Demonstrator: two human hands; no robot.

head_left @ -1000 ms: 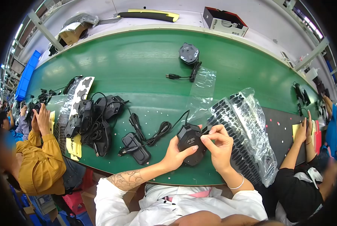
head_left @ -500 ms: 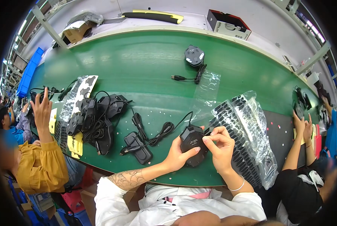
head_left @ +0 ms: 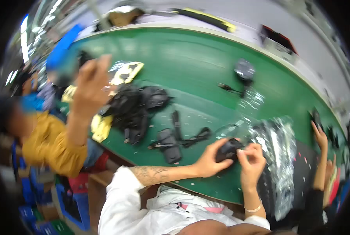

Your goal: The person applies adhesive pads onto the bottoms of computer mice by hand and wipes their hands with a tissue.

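Note:
My left hand (head_left: 211,159) is wrapped round a black angular device (head_left: 228,150) with a cable, over the front of the green table (head_left: 190,187). Thumb and fingers of my right hand (head_left: 252,160) are pinched at the device's right edge; what they pinch is hidden. Left of the hands lie a coiled black cable (head_left: 198,137) and a dark oblong part (head_left: 168,145). Plastic-covered sheets of black pieces (head_left: 278,164) lie just to the right of my right hand. The frame is blurred.
Several black corded devices (head_left: 132,107) lie in a pile at left. Another device (head_left: 244,69) sits farther back beside clear film (head_left: 250,102). A co-worker in a yellow jacket (head_left: 51,141) raises a hand at left; another person's hand (head_left: 320,137) holds a dark object at right.
The whole view has turned and shifted, so the table contents appear farther right. The left co-worker's raised hand is nearer the pile. My hands keep their hold on the device.

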